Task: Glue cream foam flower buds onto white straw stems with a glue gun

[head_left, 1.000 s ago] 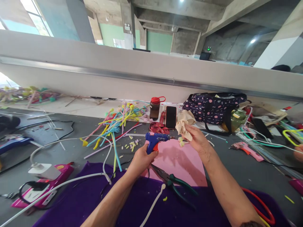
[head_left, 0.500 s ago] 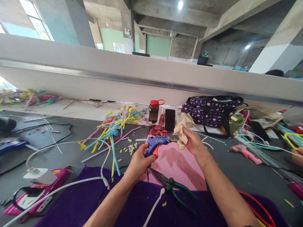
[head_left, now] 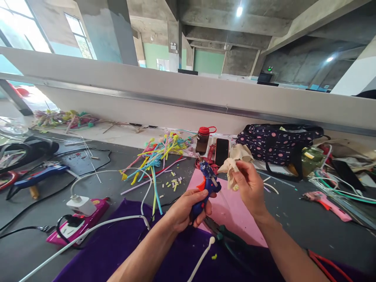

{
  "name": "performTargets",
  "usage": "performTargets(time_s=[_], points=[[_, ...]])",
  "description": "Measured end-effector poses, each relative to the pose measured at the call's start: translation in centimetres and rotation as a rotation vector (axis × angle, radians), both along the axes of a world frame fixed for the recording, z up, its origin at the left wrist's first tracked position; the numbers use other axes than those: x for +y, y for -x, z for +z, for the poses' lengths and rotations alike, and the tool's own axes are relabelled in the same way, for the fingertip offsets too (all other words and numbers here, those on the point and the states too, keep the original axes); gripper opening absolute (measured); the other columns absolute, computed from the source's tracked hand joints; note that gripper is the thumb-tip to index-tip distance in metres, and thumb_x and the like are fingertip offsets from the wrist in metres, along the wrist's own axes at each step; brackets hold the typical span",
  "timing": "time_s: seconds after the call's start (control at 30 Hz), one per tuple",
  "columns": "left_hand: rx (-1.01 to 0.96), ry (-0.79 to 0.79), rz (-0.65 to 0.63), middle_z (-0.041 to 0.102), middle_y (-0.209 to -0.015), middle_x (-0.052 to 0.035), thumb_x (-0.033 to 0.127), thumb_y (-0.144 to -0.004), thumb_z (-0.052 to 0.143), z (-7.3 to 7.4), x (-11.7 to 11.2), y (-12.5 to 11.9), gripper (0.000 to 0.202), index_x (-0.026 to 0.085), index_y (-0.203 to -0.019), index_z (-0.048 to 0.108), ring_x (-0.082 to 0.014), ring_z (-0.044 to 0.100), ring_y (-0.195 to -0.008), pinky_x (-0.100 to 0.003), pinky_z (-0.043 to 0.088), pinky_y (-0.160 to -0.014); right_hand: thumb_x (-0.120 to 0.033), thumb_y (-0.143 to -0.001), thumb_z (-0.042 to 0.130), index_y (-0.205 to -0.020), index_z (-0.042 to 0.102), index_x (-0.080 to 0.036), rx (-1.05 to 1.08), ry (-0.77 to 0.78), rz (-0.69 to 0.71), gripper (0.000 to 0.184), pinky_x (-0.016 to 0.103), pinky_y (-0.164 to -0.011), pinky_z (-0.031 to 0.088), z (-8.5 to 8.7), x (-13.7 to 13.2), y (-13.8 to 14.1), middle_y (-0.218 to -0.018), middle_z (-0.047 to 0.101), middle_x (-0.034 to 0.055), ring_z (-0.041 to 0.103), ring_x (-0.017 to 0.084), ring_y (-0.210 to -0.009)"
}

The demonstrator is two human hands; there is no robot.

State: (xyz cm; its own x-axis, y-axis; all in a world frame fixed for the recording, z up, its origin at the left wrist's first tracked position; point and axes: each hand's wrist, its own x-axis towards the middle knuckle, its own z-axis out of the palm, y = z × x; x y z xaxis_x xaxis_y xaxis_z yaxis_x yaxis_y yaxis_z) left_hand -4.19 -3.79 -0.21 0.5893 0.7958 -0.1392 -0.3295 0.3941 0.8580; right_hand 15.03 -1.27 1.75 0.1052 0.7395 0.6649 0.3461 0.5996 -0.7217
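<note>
Above the table [head_left: 293, 205] toward its near edge, the left hand [head_left: 185, 204] grasps the glue gun [head_left: 209, 179], likely rigid, hot-tipped, best held by its handle [head_left: 195, 213]; the right hand [head_left: 250, 184] pinches soft-looking tissue [head_left: 230, 168].

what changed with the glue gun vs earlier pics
The left hand has turned the glue gun; its nozzle, earlier pointing right toward the beige cloth, now points forward and left. The right hand still holds the cloth; neither let go. Phone and bottle stayed put.

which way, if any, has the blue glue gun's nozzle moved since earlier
Yes. The nozzle of the blue glue gun has swung leftward in view, from below the phone to left of it.
</note>
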Motion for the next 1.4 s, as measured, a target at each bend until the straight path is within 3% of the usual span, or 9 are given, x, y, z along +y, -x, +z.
performTargets(time_s=[0.17,0.3,0.43,0.67,0.8,0.93,1.13,1.23,1.4], points=[[0.03,0.017,-0.069,0.054,-0.053,0.0006,0.037,-0.083,0.045,-0.3,-0.3,-0.6,0.034,0.007,-0.097,0.054,-0.0041,0.035,-0.026,-0.016,0.022,-0.026,-0.017,-0.084,0.052,-0.106,0.057,-0.024,-0.419,-0.233,0.125,0.023,0.032,-0.079,0.048,-0.6,-0.2,0.7,-0.098,0.055,0.0057,0.056,0.018,-0.092],[0.136,-0.019,-0.086,0.049,-0.05,0.0052,0.04,-0.081,0.047,-0.4,-0.3,-0.8,0.036,0.01,-0.101,0.05,-0.0018,0.028,-0.025,-0.015,0.015,-0.027,-0.019,-0.083,0.053,-0.114,0.053,-0.022,-0.435,-0.128,0.114,0.031,0.031,-0.075,0.049,-1.2,0.4,0.7,-0.102,0.054,0.0074,0.056,0.018,-0.092],[0.286,-0.069,-0.099,0.047,-0.049,0.0071,0.043,-0.08,0.047,0.0,-0.5,-1.0,0.036,0.012,-0.098,0.049,-0.0021,0.026,-0.024,-0.015,0.016,-0.027,-0.025,-0.085,0.052,-0.105,0.057,-0.02,-0.422,-0.027,0.126,0.022,0.028,-0.067,0.047,-1.2,0.6,0.7,-0.094,0.057,0.006,0.057,0.017,-0.081],[0.467,-0.128,-0.098,0.044,-0.042,0.0049,0.046,-0.08,0.043,0.1,-1.1,-1.9,0.038,0.015,-0.059,0.046,-0.003,0.027,-0.024,-0.017,0.016,-0.026,-0.034,-0.087,0.046,-0.091,0.057,-0.018,-0.371,0.063,0.013,0.02,0.026,-0.062,0.041,-0.8,0.4,1.4,-0.08,0.058,0.0033,0.055,0.014,-0.069],[0.417,-0.113,-0.097,0.046,-0.044,0.0061,0.044,-0.079,0.047,0.1,-1.2,-2.1,0.032,0.013,-0.074,0.052,-0.0023,0.027,-0.025,-0.016,0.017,-0.026,-0.037,-0.087,0.045,-0.086,0.058,-0.017,-0.306,0.173,0.015,0.024,0.024,-0.058,0.038,-0.5,0.4,1.4,-0.071,0.057,0.0015,0.052,0.013,-0.063],[0.254,-0.037,-0.173,0.047,-0.047,0.0063,0.042,-0.081,0.045,-0.1,-0.8,-1.7,0.037,0.011,-0.101,0.052,-0.0023,0.026,-0.024,-0.015,0.015,-0.026,-0.043,-0.087,0.043,-0.081,0.058,-0.017,-0.098,0.358,0.171,0.031,0.022,-0.05,0.035,-0.6,1.1,0.8,-0.062,0.051,-0.0014,0.046,0.011,-0.054],[0.074,0.062,-0.24,0.046,-0.048,0.0048,0.04,-0.083,0.043,-0.3,-0.4,-1.0,0.039,0.009,-0.104,0.055,-0.0014,0.024,-0.025,-0.015,0.013,-0.026,-0.048,-0.08,0.052,-0.07,0.052,-0.017,0.191,0.51,0.196,0.032,0.02,-0.038,0.028,-0.7,2.4,-1.1,-0.051,0.039,-0.0062,0.034,0.008,-0.041],[0.086,0.058,-0.211,0.046,-0.049,0.0053,0.042,-0.083,0.045,-0.5,-0.5,-1.1,0.039,0.01,-0.104,0.054,-0.0016,0.025,-0.025,-0.015,0.014,-0.025,-0.043,-0.08,0.054,-0.076,0.057,-0.017,0.124,0.398,0.153,0.027,0.02,-0.042,0.035,-0.1,1.6,-1.0,-0.056,0.047,-0.0039,0.042,0.009,-0.046],[0.143,0.043,-0.141,0.049,-0.049,0.0052,0.041,-0.082,0.045,-0.7,-0.7,-1.8,0.036,0.012,-0.102,0.05,-0.0025,0.027,-0.024,-0.014,0.014,-0.025,-0.033,-0.082,0.054,-0.096,0.06,-0.019,-0.199,0.126,0.023,0.019,0.025,-0.059,0.046,0.6,-0.3,0.7,-0.078,0.061,0.0018,0.056,0.013,-0.064]])
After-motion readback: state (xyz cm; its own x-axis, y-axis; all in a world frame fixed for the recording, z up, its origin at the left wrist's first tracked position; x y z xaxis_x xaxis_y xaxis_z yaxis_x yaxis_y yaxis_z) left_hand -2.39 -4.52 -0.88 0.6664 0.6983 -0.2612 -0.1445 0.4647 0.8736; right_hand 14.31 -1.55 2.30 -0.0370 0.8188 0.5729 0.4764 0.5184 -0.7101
